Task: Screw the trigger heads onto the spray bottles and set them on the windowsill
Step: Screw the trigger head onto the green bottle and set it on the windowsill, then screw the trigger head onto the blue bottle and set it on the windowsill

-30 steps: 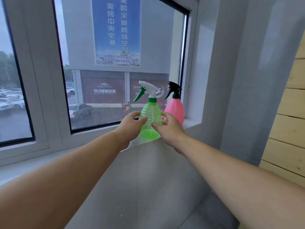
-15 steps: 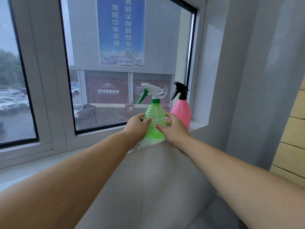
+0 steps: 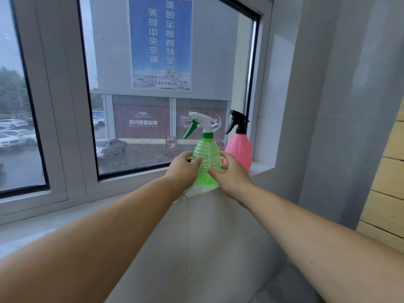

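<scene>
both hands were on the green bottle [image 3: 206, 159], which stood upright on the sill [image 3: 261, 166] near its front edge. left hand [image 3: 182, 166] cupped the bottle's left side, thumb tip pressed on the ribbed wall; right hand [image 3: 232, 172] cupped the right side, index finger laid across the lower front. each hand was grasping the bottle, fingers wrapped round it, not clenched into a fist. white trigger head [image 3: 202, 123] with a green lever sat on the green bottle's neck, collar down on the neck, nozzle pointing left. how tight the thread was, cannot tell. pink bottle [image 3: 239, 150] stood upright on the sill just right of and slightly farther than the green one, black trigger head [image 3: 238, 121] fitted, nozzle also pointing left. the two bottles were close; whether they touched was hidden by the right hand. window [image 3: 166, 84] ran behind both, white frame, with a blue poster [image 3: 160, 43] on the building outside and parked cars [image 3: 16, 135] far left. grey wall [image 3: 341, 106] closed the right end of the sill.
</scene>
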Motion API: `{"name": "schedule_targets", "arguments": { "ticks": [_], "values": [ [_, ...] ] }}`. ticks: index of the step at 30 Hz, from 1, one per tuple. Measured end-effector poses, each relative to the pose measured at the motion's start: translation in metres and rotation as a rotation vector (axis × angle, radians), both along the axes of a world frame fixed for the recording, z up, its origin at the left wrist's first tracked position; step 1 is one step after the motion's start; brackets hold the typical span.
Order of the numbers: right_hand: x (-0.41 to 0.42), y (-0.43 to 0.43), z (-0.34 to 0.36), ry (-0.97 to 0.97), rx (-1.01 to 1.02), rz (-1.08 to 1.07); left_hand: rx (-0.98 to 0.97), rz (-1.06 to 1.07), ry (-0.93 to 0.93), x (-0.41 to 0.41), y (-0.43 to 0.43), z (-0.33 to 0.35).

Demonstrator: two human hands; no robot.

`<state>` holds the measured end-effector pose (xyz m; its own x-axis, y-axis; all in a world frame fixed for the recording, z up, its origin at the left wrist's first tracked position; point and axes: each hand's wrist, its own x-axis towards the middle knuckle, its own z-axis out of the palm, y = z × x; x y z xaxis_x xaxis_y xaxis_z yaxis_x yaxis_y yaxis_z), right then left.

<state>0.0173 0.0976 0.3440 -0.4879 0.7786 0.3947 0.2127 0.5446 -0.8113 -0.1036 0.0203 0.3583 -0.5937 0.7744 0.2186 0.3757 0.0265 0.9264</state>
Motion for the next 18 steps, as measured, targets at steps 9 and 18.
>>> {"name": "schedule_targets", "arguments": {
  "ticks": [9,18],
  "values": [
    [0.044,-0.009,-0.004,0.072,0.018,-0.103,0.043,0.12,0.081,0.02,-0.045,0.002],
    [0.191,-0.03,-0.109,-0.13,-0.212,-0.219,-0.05,-0.186,0.008,0.123,-0.054,-0.075]
  ]
}}
